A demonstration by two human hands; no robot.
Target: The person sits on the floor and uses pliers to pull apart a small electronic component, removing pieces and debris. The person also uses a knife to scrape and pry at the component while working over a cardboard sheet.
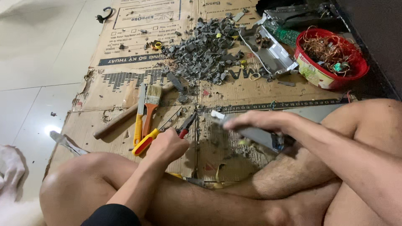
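Left hand (167, 144) is clamped on red-handled pliers (185, 125), nose aimed at the grey metal strip (255, 134). Right hand (259, 120) lies blurred on that strip, seemingly steadying it; its grip is unclear.

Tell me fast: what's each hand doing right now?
Left hand: closed around the red-handled pliers.
Right hand: blurred, fingers down on the grey metal piece; grip cannot be told.

The person sits cross-legged with bare knees spread wide. The left hand (167, 144) reaches forward from a dark sleeve, knuckles up, fingers curled into a closed grip. The right hand (257, 120) stretches in from the right, forearm crossing above the right shin, palm down, fingers blurred and curled over.
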